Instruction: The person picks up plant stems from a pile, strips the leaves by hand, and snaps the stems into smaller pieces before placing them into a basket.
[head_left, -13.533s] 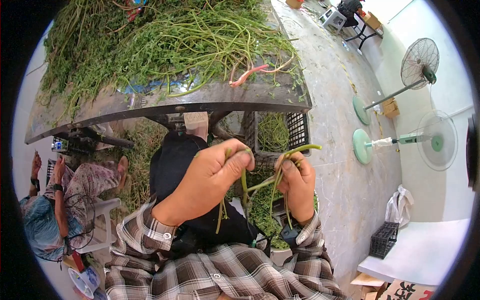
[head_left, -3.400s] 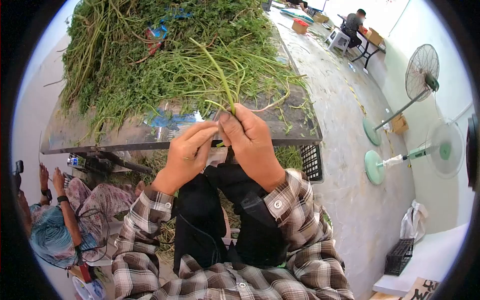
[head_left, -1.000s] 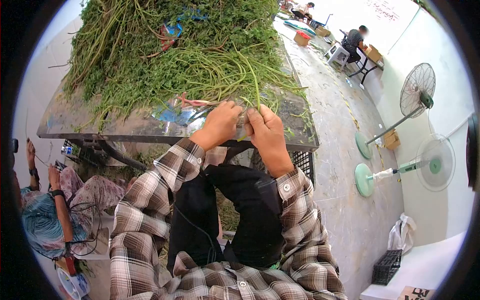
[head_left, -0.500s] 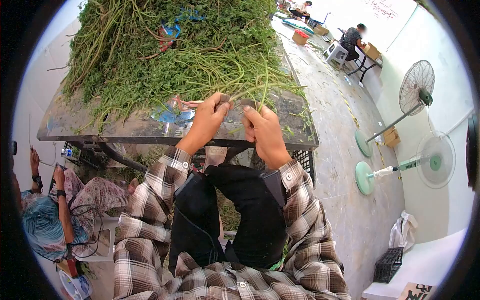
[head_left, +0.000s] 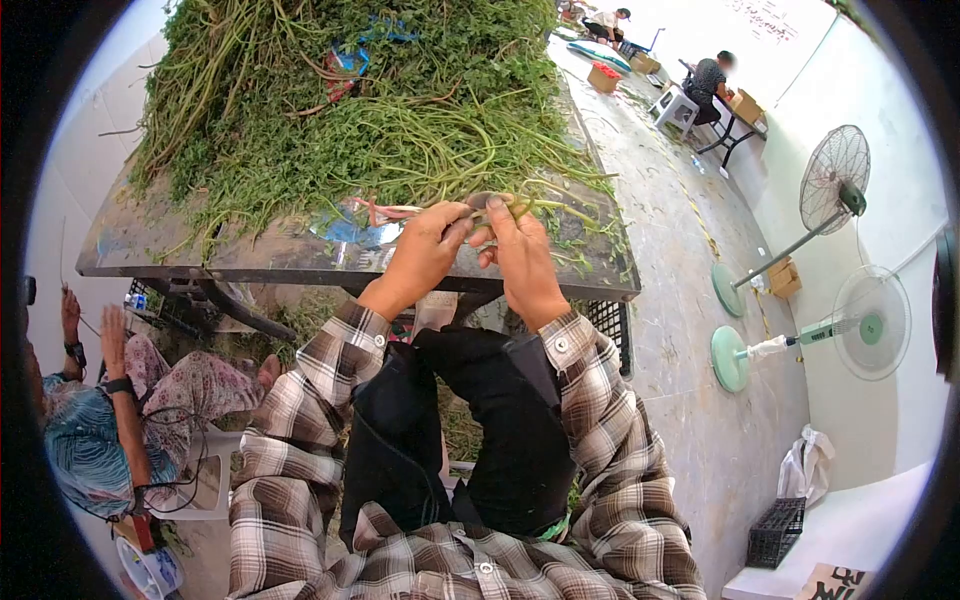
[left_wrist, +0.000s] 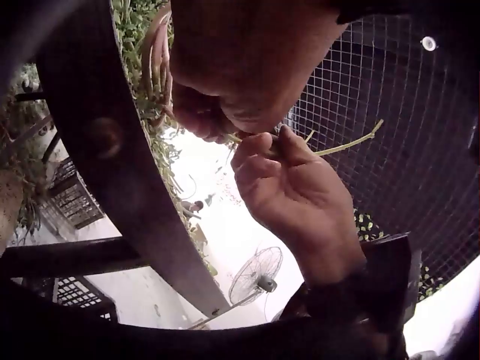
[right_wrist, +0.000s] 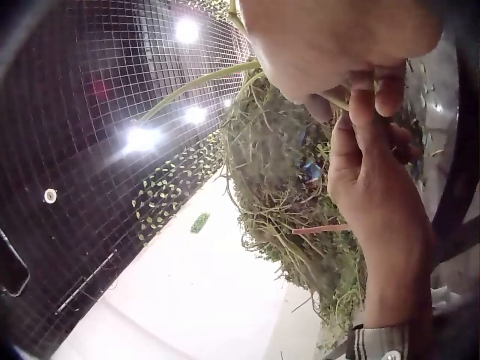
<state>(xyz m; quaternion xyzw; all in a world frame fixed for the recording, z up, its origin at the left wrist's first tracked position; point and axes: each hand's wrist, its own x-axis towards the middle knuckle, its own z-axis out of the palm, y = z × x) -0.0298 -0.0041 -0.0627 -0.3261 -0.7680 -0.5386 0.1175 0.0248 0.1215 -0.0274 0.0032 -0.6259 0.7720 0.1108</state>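
Note:
My right hand (head_left: pixel 525 262) pinches several thin green plant stems (head_left: pixel 565 207) between thumb and fingers, above the table's near edge. The stems stick out to the right of that hand. Pressed close against it, my left hand (head_left: pixel 422 250) grips the other end with bent fingers. In the left wrist view a long green stem (left_wrist: pixel 349 146) reaches past the right hand's fingertips (left_wrist: pixel 289 142). The right wrist view also shows a green stem (right_wrist: pixel 195 84) beyond the right hand, whose palm side is hidden there. Behind my left hand lies a reddish-pink stem (head_left: pixel 385 212).
A high heap of leafy green stems (head_left: pixel 350 130) covers most of the dark table (head_left: pixel 270 255). A black plastic crate (head_left: pixel 610 325) stands underneath at the right. Standing fans (head_left: pixel 838 180) are off to the right. Another person (head_left: pixel 105 430) sits at the left.
Over the last second the stems have tipped from upright to pointing right, and my hands have drawn together. Earlier, my hands worked lower, over my lap. The reddish-pink stem lay farther right then.

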